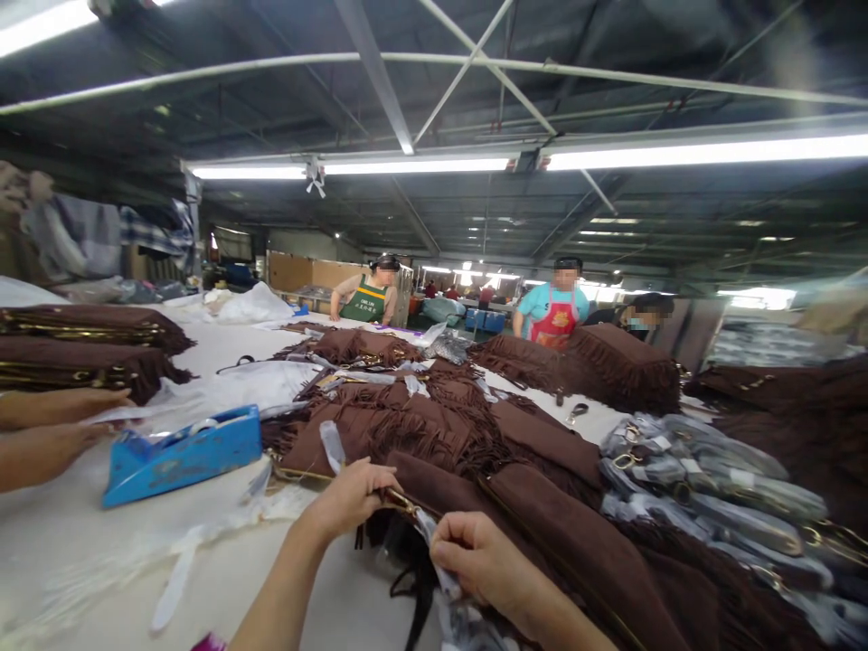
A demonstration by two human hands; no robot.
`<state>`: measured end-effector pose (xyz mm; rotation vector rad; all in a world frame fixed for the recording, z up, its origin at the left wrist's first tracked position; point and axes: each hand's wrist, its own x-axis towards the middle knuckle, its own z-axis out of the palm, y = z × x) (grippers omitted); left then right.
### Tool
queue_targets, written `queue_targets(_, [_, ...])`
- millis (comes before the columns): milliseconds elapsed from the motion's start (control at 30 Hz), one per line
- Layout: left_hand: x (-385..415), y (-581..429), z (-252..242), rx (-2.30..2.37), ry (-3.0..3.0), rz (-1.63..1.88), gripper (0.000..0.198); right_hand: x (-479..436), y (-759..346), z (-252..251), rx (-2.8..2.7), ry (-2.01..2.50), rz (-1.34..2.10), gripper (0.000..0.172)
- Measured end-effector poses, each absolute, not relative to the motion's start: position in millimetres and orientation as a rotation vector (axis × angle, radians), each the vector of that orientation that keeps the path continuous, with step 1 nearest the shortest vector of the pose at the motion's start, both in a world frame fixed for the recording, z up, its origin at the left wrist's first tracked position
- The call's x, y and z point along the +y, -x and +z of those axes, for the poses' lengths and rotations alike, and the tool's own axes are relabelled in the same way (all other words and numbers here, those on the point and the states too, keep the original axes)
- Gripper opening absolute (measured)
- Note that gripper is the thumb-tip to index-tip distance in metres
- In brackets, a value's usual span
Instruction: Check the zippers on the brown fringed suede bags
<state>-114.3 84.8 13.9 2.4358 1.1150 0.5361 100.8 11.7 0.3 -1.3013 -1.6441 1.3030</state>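
Observation:
My left hand (pixel 353 495) is closed on the edge of a dark brown suede-like bag (pixel 434 493), where a gold zipper or metal trim (pixel 400 499) shows. My right hand (pixel 478 553), thumb and fingers pinched, grips a strip of clear plastic wrap (pixel 427 526) beside that trim. Below the hands hang dark strands (pixel 415 588) and more crumpled clear plastic. Several brown fringed bags (pixel 400 425) lie heaped just beyond. What the plastic covers cannot be made out.
A blue tape dispenser (pixel 183 457) stands on the white table (pixel 271 579) at left, near another person's hands (pixel 64 429). Plastic-wrapped straps with gold clasps (pixel 705 488) pile up at right. Stacked brown bags (pixel 81 348) lie far left. Other people (pixel 366 298) stand across the table.

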Motion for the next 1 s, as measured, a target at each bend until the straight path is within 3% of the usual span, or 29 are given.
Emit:
queue_targets(167, [92.5, 125.7, 10.6, 1.217, -2.433, 0.544, 0.047, -10.2, -204.3, -22.1, -1.801, 1.629, 1.098, 0.01])
queue_targets(333, [85.6, 119.1, 15.8, 1.246, -2.468, 0.437, 0.05, -47.1, -303.8, -43.0, -1.918, 1.814, 0.639, 0.017])
queue_targets(433, [73.8, 116.0, 23.1, 1.229, -2.418, 0.325, 0.053, -63.0, -308.0, -37.5, -1.967, 1.859, 0.478, 0.017])
queue_targets(567, [62.7, 109.0, 27.7, 1.287, -2.306, 0.104, 0.074, -68.8, -285.5, -25.1, -2.023, 1.853, 0.32, 0.018])
queue_targets(700, [60.7, 87.8, 17.6, 1.326, -2.465, -0.006, 0.061, -67.5, -283.2, -25.2, -2.022, 1.83, 0.266, 0.021])
queue_targets(867, [59.7, 68.4, 0.2, 1.344, -2.559, -0.078, 0.071, -66.2, -296.2, -34.3, -2.023, 1.818, 0.314, 0.019])
queue_targets(933, [59.7, 67.5, -1.5, 1.34, -2.579, -0.047, 0.06, -66.2, -298.8, -34.8, -2.034, 1.822, 0.304, 0.019])
queue_targets(1000, [61.5, 68.0, 0.0, 1.277, -2.609, 0.053, 0.035, -67.1, -298.5, -30.8, -2.034, 1.814, 0.269, 0.02])
